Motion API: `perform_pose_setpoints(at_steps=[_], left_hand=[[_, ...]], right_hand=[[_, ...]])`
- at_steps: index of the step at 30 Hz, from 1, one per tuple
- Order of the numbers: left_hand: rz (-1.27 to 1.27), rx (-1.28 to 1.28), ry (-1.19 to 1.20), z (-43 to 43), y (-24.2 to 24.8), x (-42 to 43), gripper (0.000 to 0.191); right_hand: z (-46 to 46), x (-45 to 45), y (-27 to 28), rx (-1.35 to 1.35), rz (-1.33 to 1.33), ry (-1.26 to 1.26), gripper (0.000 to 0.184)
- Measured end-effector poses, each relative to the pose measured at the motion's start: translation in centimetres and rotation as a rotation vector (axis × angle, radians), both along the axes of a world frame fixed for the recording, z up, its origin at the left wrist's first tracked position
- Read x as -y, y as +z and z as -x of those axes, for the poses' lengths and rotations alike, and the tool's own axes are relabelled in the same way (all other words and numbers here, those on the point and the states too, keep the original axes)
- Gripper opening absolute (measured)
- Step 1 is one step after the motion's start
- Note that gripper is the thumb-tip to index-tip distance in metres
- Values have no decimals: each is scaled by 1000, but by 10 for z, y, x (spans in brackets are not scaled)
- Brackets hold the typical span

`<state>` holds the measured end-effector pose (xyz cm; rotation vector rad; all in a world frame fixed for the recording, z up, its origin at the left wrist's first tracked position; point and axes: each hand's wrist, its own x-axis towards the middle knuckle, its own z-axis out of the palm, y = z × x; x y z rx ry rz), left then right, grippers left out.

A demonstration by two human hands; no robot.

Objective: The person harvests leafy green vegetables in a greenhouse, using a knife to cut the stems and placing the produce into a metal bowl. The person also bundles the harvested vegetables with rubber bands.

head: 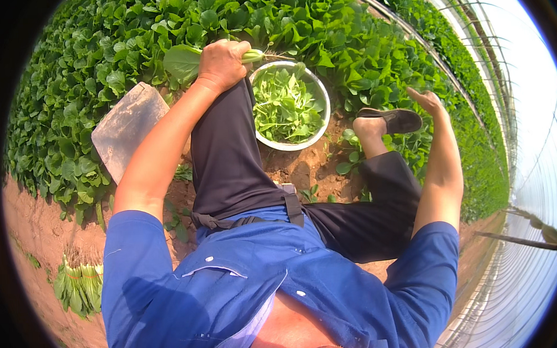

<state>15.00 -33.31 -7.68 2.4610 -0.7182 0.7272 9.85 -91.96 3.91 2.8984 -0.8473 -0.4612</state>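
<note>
My left hand (224, 63) is closed around a leafy green plant (182, 62), above my left knee. Its broad leaf points left, and the pale stem and thin roots stick out to the right. Just right of that knee, a round white-rimmed basin (289, 143) holds loose green leaves (285, 104). My right hand (427, 100) is over the crop beyond my right foot, one digit extended to the left. The other fingers are hidden, so what it may hold cannot be seen.
Dense leafy greens (117, 37) grow ahead and to both sides. A dirty grey slab-like object (129, 126) leans at left. Bundled greens (82, 284) with red ties lie on bare soil (41, 219). Greenhouse hoops and plastic sheeting (531, 174) rise at right.
</note>
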Motion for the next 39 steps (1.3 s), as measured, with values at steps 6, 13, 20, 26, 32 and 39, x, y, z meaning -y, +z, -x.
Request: perform_pose_setpoints(at_steps=[6,13,20,26,32,39], left_hand=[[-42,26,-3,-2,0,1,12],[-34,50,-88,-3,32,10,22],[243,24,-280,-33,69,102,24],[175,-379,-479,-36,32,162,25],[9,-610,-465,-39,14,149,25],[-37,-769,-416,-60,15,148,26]], right_hand=[[-12,-8,-43,-97,-180,17,69],[-18,-26,-71,-241,-276,34,48],[-58,-57,-185,-604,-244,441,38],[-113,-76,-306,-384,-175,421,22],[-182,-44,-434,-154,57,503,28],[-166,-33,-493,-311,493,475,32]])
